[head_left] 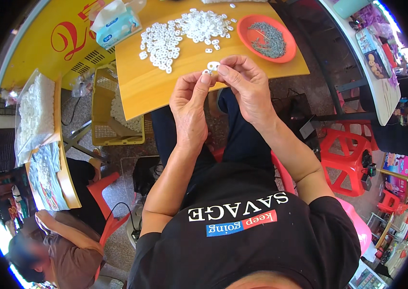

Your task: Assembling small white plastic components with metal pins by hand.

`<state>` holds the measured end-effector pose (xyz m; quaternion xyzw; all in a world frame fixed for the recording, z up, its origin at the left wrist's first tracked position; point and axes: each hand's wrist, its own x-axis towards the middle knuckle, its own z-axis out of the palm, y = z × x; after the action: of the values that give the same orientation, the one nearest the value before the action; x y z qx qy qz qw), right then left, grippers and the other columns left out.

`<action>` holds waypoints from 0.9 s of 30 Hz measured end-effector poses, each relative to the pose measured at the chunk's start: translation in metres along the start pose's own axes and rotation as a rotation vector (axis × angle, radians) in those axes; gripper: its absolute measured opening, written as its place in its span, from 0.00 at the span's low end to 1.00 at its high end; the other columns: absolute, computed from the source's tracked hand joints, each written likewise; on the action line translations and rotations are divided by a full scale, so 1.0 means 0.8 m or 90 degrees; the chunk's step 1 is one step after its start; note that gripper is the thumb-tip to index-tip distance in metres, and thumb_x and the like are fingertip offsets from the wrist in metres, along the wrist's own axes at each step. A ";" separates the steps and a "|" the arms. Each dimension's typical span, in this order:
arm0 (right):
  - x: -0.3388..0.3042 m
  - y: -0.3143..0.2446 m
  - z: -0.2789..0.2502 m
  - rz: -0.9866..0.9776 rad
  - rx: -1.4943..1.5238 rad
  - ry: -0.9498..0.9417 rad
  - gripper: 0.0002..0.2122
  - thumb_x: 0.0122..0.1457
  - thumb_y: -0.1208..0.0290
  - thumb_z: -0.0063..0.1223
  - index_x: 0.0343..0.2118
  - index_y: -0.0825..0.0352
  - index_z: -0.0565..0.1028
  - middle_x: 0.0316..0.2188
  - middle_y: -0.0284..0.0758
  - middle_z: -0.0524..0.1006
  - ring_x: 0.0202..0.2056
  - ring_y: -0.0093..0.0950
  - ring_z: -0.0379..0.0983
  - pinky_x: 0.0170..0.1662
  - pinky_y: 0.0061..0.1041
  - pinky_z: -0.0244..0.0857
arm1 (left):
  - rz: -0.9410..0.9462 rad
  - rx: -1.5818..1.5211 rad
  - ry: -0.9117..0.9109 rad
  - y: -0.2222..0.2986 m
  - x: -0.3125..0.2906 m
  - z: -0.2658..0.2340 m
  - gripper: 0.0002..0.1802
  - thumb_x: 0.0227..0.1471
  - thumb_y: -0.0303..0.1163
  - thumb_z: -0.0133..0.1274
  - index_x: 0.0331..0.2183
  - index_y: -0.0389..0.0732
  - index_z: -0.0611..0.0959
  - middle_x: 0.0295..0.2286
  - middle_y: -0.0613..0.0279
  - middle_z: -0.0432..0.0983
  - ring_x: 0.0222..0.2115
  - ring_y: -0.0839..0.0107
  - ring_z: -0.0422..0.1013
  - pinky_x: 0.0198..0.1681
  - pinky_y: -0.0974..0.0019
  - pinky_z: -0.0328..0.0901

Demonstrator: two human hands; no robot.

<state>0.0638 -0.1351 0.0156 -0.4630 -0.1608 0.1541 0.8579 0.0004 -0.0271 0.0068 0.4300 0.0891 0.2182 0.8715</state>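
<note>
Over the near edge of the wooden table, my two hands meet fingertip to fingertip. My left hand pinches a small white plastic piece at its thumb tip. From the other side, my right hand grips a white two-holed plastic piece between thumb and finger. Whether these are one piece or two touching, I cannot tell. Beyond the hands lie two heaps of similar white pieces, one spread flat and one piled higher. At the right, a red bowl holds many thin grey metal pins.
A tissue box stands at the table's far left. Below the table's left side is a yellow crate with white pieces inside. Red stools stand at the right. Another person sits at the lower left, beside a side table with a bag of white pieces.
</note>
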 end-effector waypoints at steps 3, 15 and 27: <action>0.002 0.003 0.002 -0.024 0.020 0.030 0.09 0.58 0.79 0.55 0.41 0.71 0.73 0.35 0.34 0.76 0.37 0.20 0.73 0.44 0.20 0.69 | -0.004 0.008 0.005 -0.003 0.000 -0.002 0.08 0.56 0.28 0.55 0.36 0.35 0.78 0.32 0.62 0.77 0.34 0.77 0.71 0.44 0.72 0.64; -0.002 0.007 0.004 -0.031 -0.014 -0.001 0.13 0.60 0.79 0.52 0.47 0.74 0.71 0.42 0.37 0.75 0.43 0.22 0.72 0.49 0.23 0.68 | -0.013 0.007 0.006 -0.001 0.001 0.002 0.07 0.56 0.28 0.54 0.35 0.34 0.78 0.31 0.61 0.76 0.34 0.76 0.70 0.44 0.71 0.63; -0.003 0.009 -0.002 -0.048 -0.106 -0.026 0.12 0.60 0.78 0.51 0.46 0.74 0.71 0.41 0.36 0.75 0.43 0.21 0.71 0.49 0.21 0.67 | -0.018 0.024 0.004 0.004 0.001 -0.001 0.07 0.55 0.29 0.56 0.33 0.35 0.79 0.29 0.63 0.76 0.31 0.79 0.69 0.38 0.75 0.64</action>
<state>0.0618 -0.1335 0.0080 -0.5233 -0.2078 0.1168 0.8181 -0.0001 -0.0246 0.0091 0.4445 0.1020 0.2054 0.8659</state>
